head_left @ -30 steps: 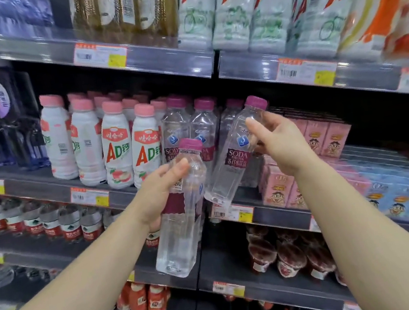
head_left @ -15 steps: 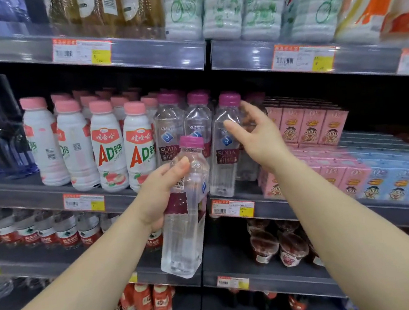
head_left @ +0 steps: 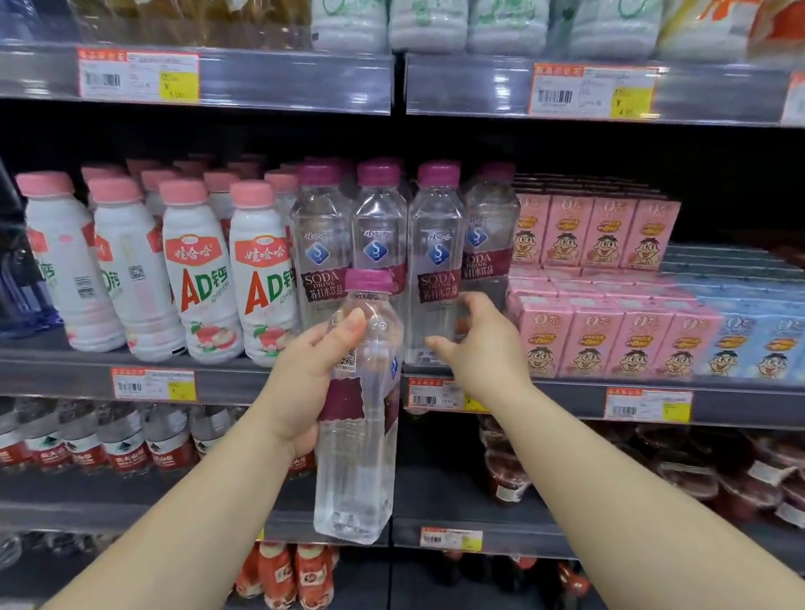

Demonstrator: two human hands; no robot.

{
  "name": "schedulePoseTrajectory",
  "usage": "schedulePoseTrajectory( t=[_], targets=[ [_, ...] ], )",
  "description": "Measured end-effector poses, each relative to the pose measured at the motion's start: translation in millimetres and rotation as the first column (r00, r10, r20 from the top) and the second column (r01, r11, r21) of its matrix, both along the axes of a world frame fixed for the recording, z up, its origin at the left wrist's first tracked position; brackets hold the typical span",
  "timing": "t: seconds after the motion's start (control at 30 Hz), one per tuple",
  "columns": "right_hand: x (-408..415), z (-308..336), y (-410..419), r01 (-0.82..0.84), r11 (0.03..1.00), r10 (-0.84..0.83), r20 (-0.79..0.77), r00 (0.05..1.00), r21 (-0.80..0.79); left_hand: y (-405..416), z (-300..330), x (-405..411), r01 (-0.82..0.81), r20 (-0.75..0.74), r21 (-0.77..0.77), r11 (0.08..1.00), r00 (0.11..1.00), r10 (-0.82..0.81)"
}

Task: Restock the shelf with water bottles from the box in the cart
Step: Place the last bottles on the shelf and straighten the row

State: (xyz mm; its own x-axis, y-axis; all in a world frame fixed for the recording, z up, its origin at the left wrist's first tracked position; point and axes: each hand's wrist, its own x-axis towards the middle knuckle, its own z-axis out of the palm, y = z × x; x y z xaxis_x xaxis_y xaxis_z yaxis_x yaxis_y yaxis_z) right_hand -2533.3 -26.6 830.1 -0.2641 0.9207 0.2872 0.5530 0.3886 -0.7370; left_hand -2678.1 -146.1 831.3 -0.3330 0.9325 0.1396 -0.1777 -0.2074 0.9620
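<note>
Left hand [head_left: 312, 390] grips a bottle [head_left: 357, 410] mid-label below the shelf [head_left: 87, 371], right hand [head_left: 483, 350] loose and empty by the shelved row [head_left: 437, 250] (tight fit), so a careless push could topple neighbours.

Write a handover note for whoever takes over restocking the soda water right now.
Left hand: grips one purple-capped water bottle upright, below the shelf edge.
Right hand: empty, fingers loosely curled beside the base of a shelved bottle.
Done: purple-capped bottles stand in a front row between the AD milk bottles and pink cartons.
Left: shelve the held bottle. Cart and box are out of view.
</note>
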Motion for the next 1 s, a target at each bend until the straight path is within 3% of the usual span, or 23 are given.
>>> schedulePoseTrajectory(
  t=[0.17, 0.27, 0.33, 0.4, 0.5, 0.57, 0.73, 0.9, 1.0],
  targets=[
    [-0.3, 0.9, -5.5, 0.004, 1.0, -0.004, -0.01, 1.0, -0.013, 5.8, -2.3, 7.1, 0.011, 0.032, 0.006, 1.0, 0.999, -0.011],
    [12.0, 12.8, -21.5, 0.019, 0.999, -0.015, -0.127, 0.992, 0.035, 10.1, -1.3, 13.3, -0.021, 0.033, 0.035, 0.999, 0.999, 0.02],
    [29.6, 23.3, -36.4, -0.096, 0.995, 0.09, -0.222, 0.971, -0.017, 12.1, 2.8, 20.0, -0.016, 0.033, 0.069, 0.997, 0.999, 0.014],
    [46.4, 29.7, -50.0, -0.32, 0.929, 0.266, -0.271, 0.925, -0.183, 16.2, 6.6, 27.5, 0.007, 0.024, 0.087, 0.996, 1.0, -0.009],
    [57.5, 27.1, -57.8, -0.359, 0.907, 0.369, 0.004, 0.929, -0.221, 22.7, 13.4, 41.3, 0.04, 0.1, 0.087, 0.995, 0.994, -0.048],
    [61.1, 25.4, -59.8, -0.327, 0.932, 0.342, 0.079, 0.936, -0.159, 27.2, 16.6, 50.5, 0.051, 0.086, 0.077, 0.996, 0.995, -0.058],
    [81.2, 32.0, -50.7, -0.4, 0.907, 0.396, -0.055, 0.917, -0.134, 29.7, 36.7, 58.6, 0.179, -0.105, 0.05, 0.983, 0.979, -0.173],
    [99.6, 33.8, -34.9, -0.607, 0.761, 0.468, -0.453, 0.759, -0.229, 11.6, 38.1, 45.0, 0.454, -0.321, -0.268, 0.85, 0.789, -0.523],
    [99.7, 29.4, -34.9, -0.67, 0.696, 0.466, -0.549, 0.694, -0.256, 6.9, 26.9, 51.0, 0.375, -0.388, -0.301, 0.877, 0.792, -0.472]
  ],
)
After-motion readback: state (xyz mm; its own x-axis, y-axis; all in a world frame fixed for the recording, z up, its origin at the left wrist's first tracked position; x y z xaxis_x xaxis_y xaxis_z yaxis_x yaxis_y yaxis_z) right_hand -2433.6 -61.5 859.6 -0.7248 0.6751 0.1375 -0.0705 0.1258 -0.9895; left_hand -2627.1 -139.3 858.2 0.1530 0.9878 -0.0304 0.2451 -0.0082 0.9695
